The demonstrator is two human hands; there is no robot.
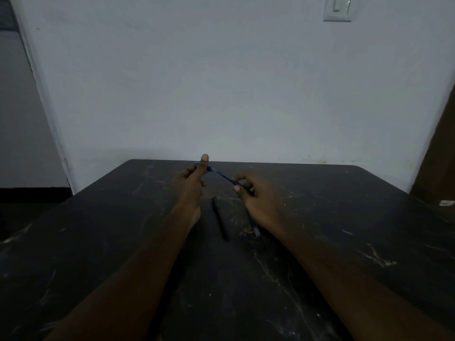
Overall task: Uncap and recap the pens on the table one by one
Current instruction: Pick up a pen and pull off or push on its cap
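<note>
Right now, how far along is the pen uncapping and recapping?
Done: nothing provable; the frame cannot show which pens were already cycled. In hand: the blue pen, held above the table, left hand gripping one end, right hand pinching the other; whether its cap is off is unclear. Left: possibly the dark pen lying between the wrists and the second pen partly under the right hand.

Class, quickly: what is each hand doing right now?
Left hand: grips one end of the blue pen, thumb up.
Right hand: pinches the pen's other end.
</note>
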